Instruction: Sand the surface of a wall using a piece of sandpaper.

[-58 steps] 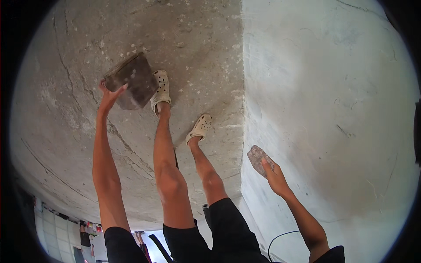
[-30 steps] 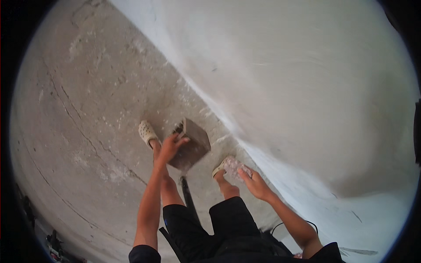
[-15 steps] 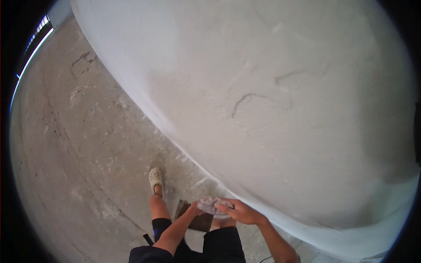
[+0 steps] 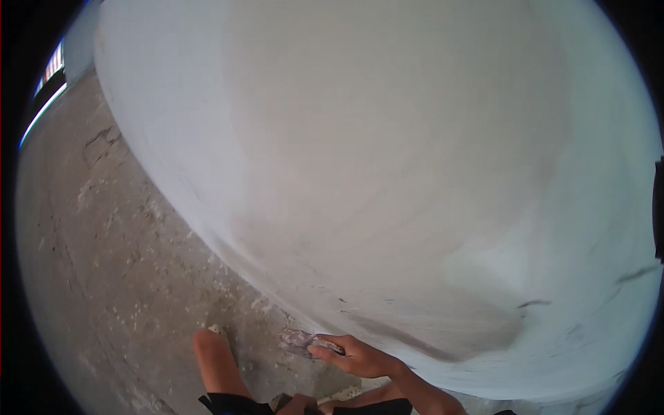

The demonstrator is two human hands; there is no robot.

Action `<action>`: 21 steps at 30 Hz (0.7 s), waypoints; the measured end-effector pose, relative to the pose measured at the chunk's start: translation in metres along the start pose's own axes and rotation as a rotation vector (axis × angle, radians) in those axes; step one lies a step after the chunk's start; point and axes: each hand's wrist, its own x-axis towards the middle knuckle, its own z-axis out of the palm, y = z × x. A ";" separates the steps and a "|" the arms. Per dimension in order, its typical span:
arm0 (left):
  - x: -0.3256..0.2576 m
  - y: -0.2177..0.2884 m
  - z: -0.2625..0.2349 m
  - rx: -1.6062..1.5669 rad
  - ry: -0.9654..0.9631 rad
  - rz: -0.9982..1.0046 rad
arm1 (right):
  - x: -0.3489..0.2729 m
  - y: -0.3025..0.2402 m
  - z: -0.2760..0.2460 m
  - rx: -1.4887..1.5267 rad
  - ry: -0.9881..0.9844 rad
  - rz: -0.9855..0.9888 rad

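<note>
Since half a second ago your head is tipping further up: the white wall (image 4: pixel 387 173) is now filling most of the frame, and the concrete floor (image 4: pixel 111 277) is shrinking to the left and lower-left. The grey block your left hand was carrying earlier is dropping out of sight below the frame edge; only a dark sliver is showing there now.

Head view, the only one:
- One right hand (image 4: pixel 360 356) is showing. You're curling its fingers (image 4: pixel 325 351) around one flat, grey, crusted pad (image 4: pixel 299 340), gripping it at its right end. The pad is sitting just off the base of the wall, where wall meets floor; can't tell whether it's touching the wall.
- One left hand (image 4: pixel 299 404) is barely peeking in at the bottom edge, beside the dark sliver. Can't tell whether it's open or closed, or what it's holding.
- One bare knee (image 4: pixel 211 353) is rising left of the pad, near it but apart. Dark shorts (image 4: pixel 232 404) are showing below it.
- Two dark cracks (image 4: pixel 532 303) are marking the wall at lower right, and one dark smear (image 4: pixel 408 339) is running along its base just right of your hand.
- One bright window strip (image 4: pixel 48 90) is showing at far upper left.
</note>
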 end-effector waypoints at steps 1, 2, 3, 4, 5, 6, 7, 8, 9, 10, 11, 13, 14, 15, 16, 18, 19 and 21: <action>0.008 -0.004 -0.002 0.002 0.003 0.029 | 0.002 0.001 0.008 0.000 0.087 -0.065; 0.013 -0.012 0.000 0.008 0.004 0.052 | 0.007 0.008 0.017 0.005 0.172 -0.133; 0.016 -0.024 0.001 0.013 0.004 0.069 | 0.014 0.014 0.025 0.010 0.253 -0.256; 0.018 -0.037 0.001 0.018 0.002 0.084 | 0.016 0.012 0.031 0.018 0.274 -0.272; 0.027 -0.038 0.002 0.016 -0.005 0.113 | 0.014 0.007 0.031 0.127 0.302 -0.320; 0.034 -0.045 0.002 0.020 -0.003 0.133 | 0.013 0.003 0.031 0.236 0.319 -0.382; 0.041 -0.052 0.001 0.025 -0.001 0.152 | 0.018 0.003 0.032 0.238 0.339 -0.401; 0.047 -0.058 0.001 0.032 -0.010 0.176 | 0.023 0.004 0.034 0.219 0.401 -0.492; 0.053 -0.063 0.000 0.040 -0.020 0.200 | 0.025 0.005 0.035 0.199 0.464 -0.582; 0.062 -0.061 0.002 0.046 -0.040 0.232 | 0.022 0.008 0.032 0.202 0.506 -0.588; 0.066 -0.066 0.000 0.053 -0.042 0.250 | 0.016 0.002 0.030 0.219 0.451 -0.579; 0.081 -0.067 0.001 0.065 -0.059 0.297 | 0.012 0.015 0.029 0.237 0.432 -0.580; 0.083 -0.073 0.001 0.068 -0.061 0.312 | 0.014 0.019 0.029 0.250 0.397 -0.564; 0.086 -0.080 0.001 0.070 -0.064 0.325 | 0.015 0.022 0.031 0.264 0.360 -0.548; 0.088 -0.087 0.001 0.070 -0.067 0.337 | 0.015 0.026 0.033 0.267 0.375 -0.564; 0.087 -0.092 0.003 0.058 -0.078 0.358 | 0.014 0.033 0.036 0.186 0.407 -0.572; 0.085 -0.095 0.003 0.049 -0.081 0.365 | 0.019 0.039 0.037 0.243 0.379 -0.617; 0.068 -0.103 0.009 0.030 -0.119 0.375 | 0.021 0.046 0.035 0.245 0.428 -0.666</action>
